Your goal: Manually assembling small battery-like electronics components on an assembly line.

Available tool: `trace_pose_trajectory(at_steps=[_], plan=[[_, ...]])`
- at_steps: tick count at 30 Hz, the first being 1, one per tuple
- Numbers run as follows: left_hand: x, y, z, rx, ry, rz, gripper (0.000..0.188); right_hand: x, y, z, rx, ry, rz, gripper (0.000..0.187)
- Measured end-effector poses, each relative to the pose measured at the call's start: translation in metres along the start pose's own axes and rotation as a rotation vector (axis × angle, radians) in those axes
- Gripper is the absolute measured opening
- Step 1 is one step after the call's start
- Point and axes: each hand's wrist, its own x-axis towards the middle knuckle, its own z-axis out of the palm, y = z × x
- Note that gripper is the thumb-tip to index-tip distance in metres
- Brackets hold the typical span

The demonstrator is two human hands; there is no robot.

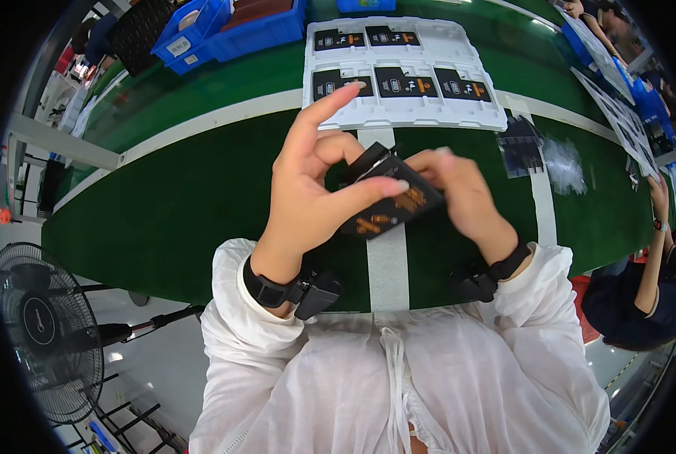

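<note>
I hold a flat black box with orange marks (389, 206) above the green belt (186, 204), both hands on it. My left hand (315, 189) pinches its near left side with thumb and middle finger, the index finger pointing up. My right hand (459, 193) grips its right end, fingers curled over the top edge. A small black flap (368, 157) sticks up at the box's far end. Beyond my hands lies a white moulded tray (406, 113) with several of the same black boxes set in its pockets.
Blue bins (232, 26) stand at the far left of the belt. A clear bag and dark packets (542, 155) lie to the right. Another person (648, 287) works at the right. A standing fan (46, 325) is at lower left.
</note>
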Motion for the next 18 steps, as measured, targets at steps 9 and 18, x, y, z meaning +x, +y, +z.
trace_pose_trajectory(at_steps=[9,18], plan=[[0.001,-0.004,0.008,-0.298,0.119,-0.379,0.033,-0.006,-0.001,0.008,-0.460,0.199,-0.268,0.009],[-0.008,-0.007,0.014,-0.622,0.034,-0.437,0.057,-0.004,0.007,-0.001,0.148,0.089,-0.077,0.015]])
